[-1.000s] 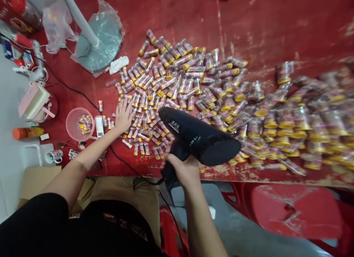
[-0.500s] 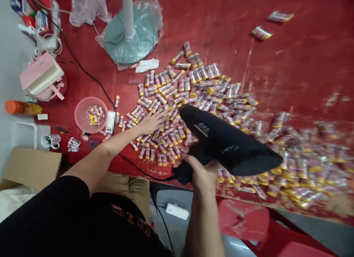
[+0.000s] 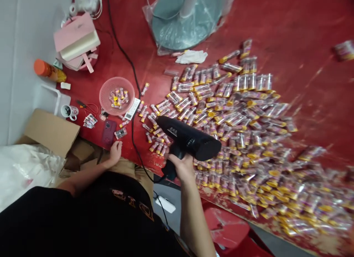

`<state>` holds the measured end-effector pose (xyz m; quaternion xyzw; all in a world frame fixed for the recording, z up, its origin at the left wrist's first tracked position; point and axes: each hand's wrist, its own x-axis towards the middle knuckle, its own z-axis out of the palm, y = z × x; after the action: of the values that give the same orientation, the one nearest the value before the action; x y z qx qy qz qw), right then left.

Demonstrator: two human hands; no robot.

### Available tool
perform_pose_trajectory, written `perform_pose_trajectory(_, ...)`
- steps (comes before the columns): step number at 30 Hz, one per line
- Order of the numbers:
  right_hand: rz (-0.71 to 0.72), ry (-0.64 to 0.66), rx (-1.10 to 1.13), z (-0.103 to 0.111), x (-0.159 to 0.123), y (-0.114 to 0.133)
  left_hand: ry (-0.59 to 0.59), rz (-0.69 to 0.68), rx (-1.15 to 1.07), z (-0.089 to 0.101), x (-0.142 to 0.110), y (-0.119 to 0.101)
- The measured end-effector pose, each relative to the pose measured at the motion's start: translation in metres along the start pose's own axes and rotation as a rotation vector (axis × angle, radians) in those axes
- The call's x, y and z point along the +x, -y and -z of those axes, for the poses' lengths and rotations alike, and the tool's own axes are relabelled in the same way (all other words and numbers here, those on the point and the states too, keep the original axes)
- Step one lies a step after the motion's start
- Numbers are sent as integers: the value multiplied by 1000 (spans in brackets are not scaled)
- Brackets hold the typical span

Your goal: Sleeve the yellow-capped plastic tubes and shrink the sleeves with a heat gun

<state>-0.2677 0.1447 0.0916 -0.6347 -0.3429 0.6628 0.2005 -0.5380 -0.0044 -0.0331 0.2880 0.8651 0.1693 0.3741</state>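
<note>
In the head view my right hand [image 3: 181,164] grips the handle of a black hair dryer [image 3: 188,139]. Its nozzle points left over a broad spread of small clear tubes with yellow ends [image 3: 235,115]. My left hand [image 3: 115,152] is at the near table edge, fingers loosely curled together, and no object shows in it. Just beyond it lie a few small clear packs [image 3: 121,133] and a dark red phone [image 3: 108,132]. A pink basket [image 3: 103,91] holding several yellow-ended pieces stands farther back, with a white remote-like device [image 3: 132,108] against its side.
A black cord [image 3: 127,54] crosses the red table. A plastic-wrapped stand base [image 3: 171,31] and a white tissue [image 3: 192,57] are at the back. On the left are a mug [image 3: 69,112], a pink notebook [image 3: 74,33] and an orange-capped bottle [image 3: 48,69]. A red stool [image 3: 226,227] stands below.
My left hand has left the tubes, drawn back to the table edge, and its spread fingers have curled. The dryer has moved left in my right hand. The view has shifted left.
</note>
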Motion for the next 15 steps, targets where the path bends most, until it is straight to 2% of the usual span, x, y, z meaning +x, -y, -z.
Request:
perform_pose_trajectory(4,-3,54,-27,-19,16,12,-195,288,35,-7,-2,18)
perform_pose_trajectory(8,42,86,-77,-35,33,23,-475,477,83,-24,9,12)
perform_pose_trajectory(11,80,101,-114,-46,49,29,-579,498,81,-48,11,1)
perform_pose_trajectory(15,140,47,-169,-52,79,38,-542,399,61,-79,-16,-4)
